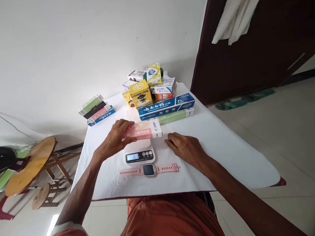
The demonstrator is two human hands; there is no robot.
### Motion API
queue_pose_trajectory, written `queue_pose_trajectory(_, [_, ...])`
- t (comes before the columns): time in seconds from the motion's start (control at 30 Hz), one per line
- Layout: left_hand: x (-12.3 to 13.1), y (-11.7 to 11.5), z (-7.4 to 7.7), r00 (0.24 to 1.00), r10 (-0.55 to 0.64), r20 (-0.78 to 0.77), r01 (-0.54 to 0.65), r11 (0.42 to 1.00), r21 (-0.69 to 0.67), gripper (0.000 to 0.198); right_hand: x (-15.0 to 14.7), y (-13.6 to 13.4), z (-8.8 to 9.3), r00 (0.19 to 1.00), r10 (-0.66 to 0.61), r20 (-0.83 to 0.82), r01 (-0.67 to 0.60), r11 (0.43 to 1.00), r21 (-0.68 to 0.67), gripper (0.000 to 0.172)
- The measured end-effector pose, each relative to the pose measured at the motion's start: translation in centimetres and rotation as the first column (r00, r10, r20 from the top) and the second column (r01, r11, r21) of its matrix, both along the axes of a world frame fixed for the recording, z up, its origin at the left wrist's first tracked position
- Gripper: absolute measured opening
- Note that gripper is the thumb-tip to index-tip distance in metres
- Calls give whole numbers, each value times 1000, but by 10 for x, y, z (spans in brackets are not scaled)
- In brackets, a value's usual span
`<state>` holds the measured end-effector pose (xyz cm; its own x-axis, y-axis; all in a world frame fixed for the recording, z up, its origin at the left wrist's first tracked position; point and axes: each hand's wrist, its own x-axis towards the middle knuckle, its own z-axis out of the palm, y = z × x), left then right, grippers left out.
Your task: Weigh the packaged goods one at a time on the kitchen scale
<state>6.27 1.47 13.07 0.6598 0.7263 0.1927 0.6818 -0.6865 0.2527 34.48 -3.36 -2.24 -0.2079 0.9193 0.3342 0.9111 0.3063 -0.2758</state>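
Observation:
My left hand point(119, 133) is closed around the left end of a pink and white toothpaste box point(141, 130). The box lies level over the back of a small white digital scale point(139, 152); whether it rests on the platform I cannot tell. Digits that look like 363 are lit on the scale's display. To the right of the box, my right hand point(184, 146) rests on the white tablecloth point(236, 157) with its fingers curled together and nothing visible in them. A pink-strapped smartwatch point(149, 170) lies flat in front of the scale.
Behind the scale, a long blue toothpaste box point(167, 106) and a green box point(176, 116) lie before piled cartons, including a yellow box point(140, 94). Several slim boxes point(97, 109) are stacked at the back left. A wooden stool point(40, 196) stands on the floor at left.

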Motion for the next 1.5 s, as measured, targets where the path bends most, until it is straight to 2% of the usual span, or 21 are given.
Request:
queue_pose_trajectory(0.13, [-18,-14,-35,999,50,3,-50,995,-82,47,1,0,-3,1000,13,-4,-13,999,39,33])
queue_pose_trajectory(0.23, [-22,-15,-46,998,56,26,-54,994,-93,54,1,0,-6,1000,11,-9,-10,997,79,36])
queue_pose_trajectory(0.4, [-24,-10,-44,998,69,-3,-70,996,-62,75,3,0,-10,999,27,-25,-24,991,131,39])
queue_pose_trajectory(0.6, [-25,-15,-45,994,103,-42,-106,991,-83,50,5,0,-13,997,58,-45,-47,974,222,41])
queue_pose_trajectory(0.7, [-43,-19,-38,989,149,7,-148,986,-72,46,4,1,-13,997,63,-37,-51,961,271,44])
queue_pose_trajectory(0.77, [-66,-16,-31,971,233,42,-232,972,-31,46,4,1,-13,997,65,-30,-53,956,288,44])
queue_pose_trajectory(0.83, [-95,-5,-27,934,353,58,-355,934,32,47,4,1,-14,997,69,-28,-58,955,291,44])
queue_pose_trajectory(0.9, [-123,17,-28,874,484,44,-486,870,87,49,4,1,-15,997,68,-28,-57,955,291,44])
queue_pose_trajectory(1.0, [-155,58,-42,752,657,-49,-649,752,115,49,4,1,-15,997,63,-33,-51,956,289,45])
queue_pose_trajectory(1.07, [-166,84,-56,697,711,-96,-700,703,122,47,4,2,-15,997,67,-39,-53,958,282,45])
queue_pose_trajectory(1.17, [-170,108,-75,679,728,-99,-714,685,142,44,4,2,-13,997,66,-39,-52,960,276,46])
queue_pose_trajectory(1.27, [-167,116,-86,662,745,-87,-722,664,191,38,4,2,-13,998,58,-34,-47,963,264,46])
queue_pose_trajectory(1.5, [-162,127,-89,657,746,-111,-710,661,242,34,3,2,-13,999,20,-48,-12,987,158,42])
